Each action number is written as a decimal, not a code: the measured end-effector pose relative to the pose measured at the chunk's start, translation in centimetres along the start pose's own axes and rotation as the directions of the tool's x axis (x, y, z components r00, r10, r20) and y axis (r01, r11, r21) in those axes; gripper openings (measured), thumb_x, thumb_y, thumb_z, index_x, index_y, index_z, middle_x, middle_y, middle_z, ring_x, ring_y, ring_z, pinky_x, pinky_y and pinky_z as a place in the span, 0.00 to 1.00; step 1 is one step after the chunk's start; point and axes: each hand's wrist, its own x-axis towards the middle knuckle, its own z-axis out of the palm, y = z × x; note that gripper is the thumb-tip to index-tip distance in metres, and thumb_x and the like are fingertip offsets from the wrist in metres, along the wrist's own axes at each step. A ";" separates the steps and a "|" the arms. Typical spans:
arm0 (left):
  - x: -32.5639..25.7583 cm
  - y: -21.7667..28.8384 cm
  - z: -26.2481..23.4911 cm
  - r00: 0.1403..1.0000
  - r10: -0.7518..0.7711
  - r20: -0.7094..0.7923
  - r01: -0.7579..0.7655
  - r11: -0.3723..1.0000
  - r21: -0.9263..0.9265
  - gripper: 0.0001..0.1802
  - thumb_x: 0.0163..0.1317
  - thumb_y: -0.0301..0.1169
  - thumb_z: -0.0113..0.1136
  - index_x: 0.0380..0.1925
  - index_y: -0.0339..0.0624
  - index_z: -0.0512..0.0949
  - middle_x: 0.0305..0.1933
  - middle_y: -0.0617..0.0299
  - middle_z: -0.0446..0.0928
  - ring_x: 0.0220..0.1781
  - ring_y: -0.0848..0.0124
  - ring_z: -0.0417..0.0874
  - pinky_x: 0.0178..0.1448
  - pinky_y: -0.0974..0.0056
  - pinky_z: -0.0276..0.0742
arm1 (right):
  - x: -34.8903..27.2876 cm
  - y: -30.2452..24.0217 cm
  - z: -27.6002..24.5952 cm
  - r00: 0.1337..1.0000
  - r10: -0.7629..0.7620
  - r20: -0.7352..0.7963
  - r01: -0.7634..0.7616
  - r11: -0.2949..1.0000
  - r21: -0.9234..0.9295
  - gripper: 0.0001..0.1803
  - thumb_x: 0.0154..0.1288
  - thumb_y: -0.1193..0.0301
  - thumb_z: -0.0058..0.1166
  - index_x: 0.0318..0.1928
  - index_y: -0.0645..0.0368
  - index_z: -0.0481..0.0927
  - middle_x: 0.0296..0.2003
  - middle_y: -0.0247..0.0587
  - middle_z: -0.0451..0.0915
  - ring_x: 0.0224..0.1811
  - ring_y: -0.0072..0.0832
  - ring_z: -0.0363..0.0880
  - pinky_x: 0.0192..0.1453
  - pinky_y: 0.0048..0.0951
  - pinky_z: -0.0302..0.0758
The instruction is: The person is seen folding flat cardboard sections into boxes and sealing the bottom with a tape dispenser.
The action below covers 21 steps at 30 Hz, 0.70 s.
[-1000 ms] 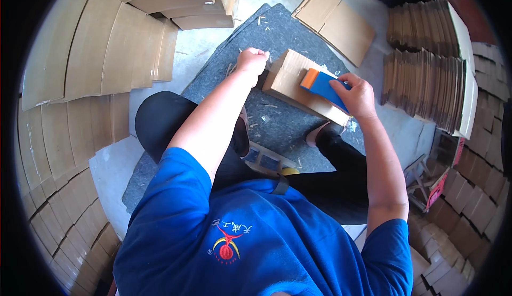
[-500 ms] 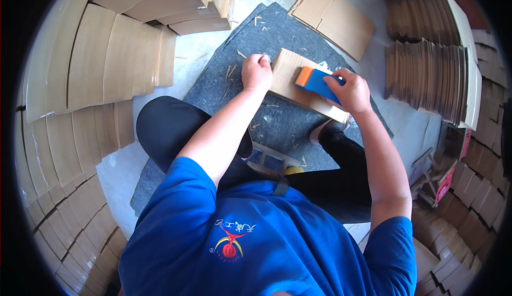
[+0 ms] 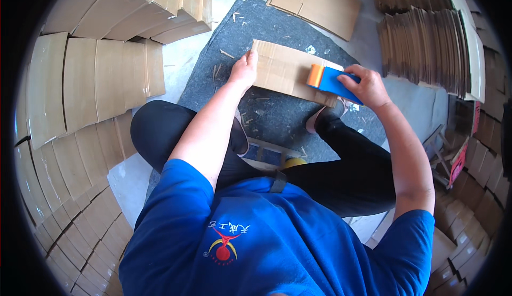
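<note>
Cardboard-walled, the carton (image 3: 285,67) is lying over a grey mat (image 3: 256,19), probably light, stiff-edged, crushable mid-panel; its ends are seemingly offering best hold. Left hand (image 3: 245,71) is touching its left end, closure unclear; right hand (image 3: 367,86) is grasping a tape dispenser (image 3: 336,82) at its right.

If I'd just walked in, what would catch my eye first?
Probably the bright blue-and-orange tool in the person's right hand, at the right end of a cardboard box. The left hand is at the box's left end. Next, likely the stacked cardboard along the left and the upright cardboard sheets at upper right.
</note>
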 end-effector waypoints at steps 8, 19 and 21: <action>-1.2 1.8 0.1 0.997 -0.059 0.049 0.062 0.996 -0.061 0.37 0.74 0.58 0.39 0.64 0.37 0.71 0.65 0.49 0.74 0.68 0.62 0.72 0.70 0.60 0.65 | -4.8 8.2 -4.0 0.994 0.111 0.025 -0.111 0.994 0.000 0.19 0.62 0.56 0.64 0.43 0.59 0.85 0.33 0.47 0.85 0.36 0.35 0.86 0.47 0.34 0.81; -2.8 3.5 2.2 0.812 0.571 -0.124 -0.254 0.537 0.805 0.30 0.71 0.41 0.48 0.72 0.49 0.61 0.76 0.50 0.60 0.80 0.56 0.53 0.79 0.39 0.39 | -3.6 9.6 -2.2 0.992 0.110 0.060 -0.111 0.994 0.012 0.19 0.63 0.53 0.61 0.44 0.55 0.86 0.36 0.48 0.86 0.38 0.41 0.85 0.50 0.36 0.80; -3.1 5.0 4.4 0.736 0.660 0.152 -0.524 0.413 0.745 0.28 0.67 0.35 0.54 0.68 0.49 0.68 0.77 0.53 0.58 0.80 0.57 0.52 0.80 0.42 0.38 | -3.7 9.4 -2.4 0.991 0.119 0.057 -0.120 0.993 0.007 0.20 0.63 0.53 0.62 0.44 0.55 0.86 0.36 0.48 0.86 0.38 0.41 0.85 0.50 0.37 0.80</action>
